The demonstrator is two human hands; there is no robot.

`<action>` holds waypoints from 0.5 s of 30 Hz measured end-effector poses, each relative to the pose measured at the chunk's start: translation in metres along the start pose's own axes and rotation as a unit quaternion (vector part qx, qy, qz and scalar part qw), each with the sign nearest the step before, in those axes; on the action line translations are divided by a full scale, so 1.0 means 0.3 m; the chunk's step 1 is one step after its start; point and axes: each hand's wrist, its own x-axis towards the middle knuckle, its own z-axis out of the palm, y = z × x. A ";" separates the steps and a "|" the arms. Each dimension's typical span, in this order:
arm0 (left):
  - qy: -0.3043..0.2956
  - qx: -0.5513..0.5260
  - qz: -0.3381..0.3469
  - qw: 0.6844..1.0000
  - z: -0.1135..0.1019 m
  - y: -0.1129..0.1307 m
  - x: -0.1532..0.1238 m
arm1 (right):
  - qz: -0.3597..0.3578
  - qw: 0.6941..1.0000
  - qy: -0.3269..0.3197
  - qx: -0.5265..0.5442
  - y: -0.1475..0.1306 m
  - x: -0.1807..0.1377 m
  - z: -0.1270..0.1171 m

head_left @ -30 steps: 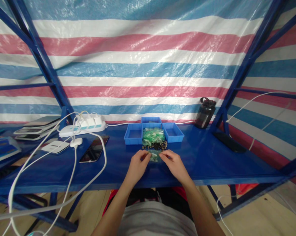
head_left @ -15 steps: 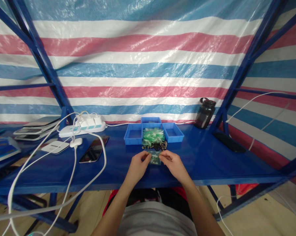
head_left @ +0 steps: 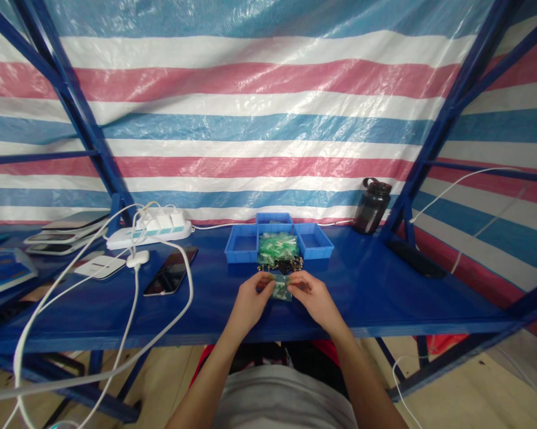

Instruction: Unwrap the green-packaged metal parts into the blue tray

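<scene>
My left hand [head_left: 249, 301] and my right hand [head_left: 315, 298] meet over the blue table, each pinching one side of a small clear bag with green parts [head_left: 281, 289] held between them. Just beyond my fingers lies a heap of small dark parts [head_left: 284, 266]. Behind that sits a pile of green and white parts [head_left: 276, 246] between the blue trays. Both hands are closed in a pinch on the bag's upper edge.
Three blue trays [head_left: 240, 245] stand behind the piles. A dark bottle [head_left: 372, 205] is at the back right, a black phone [head_left: 171, 271] and a white power strip [head_left: 150, 232] with cables at the left, and stacked devices [head_left: 65, 232] at the far left.
My right hand has slid left toward the left hand, and the small bag between them has been gathered and lifted slightly. The left hand stays almost still.
</scene>
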 end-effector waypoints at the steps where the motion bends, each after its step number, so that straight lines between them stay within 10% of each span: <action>1: 0.001 -0.005 -0.002 1.000 0.002 -0.004 0.001 | -0.001 1.000 0.002 -0.001 0.000 0.001 -0.001; 15: -0.002 -0.032 -0.010 0.999 0.004 -0.001 -0.001 | 0.009 1.000 0.012 -0.017 0.002 0.006 -0.002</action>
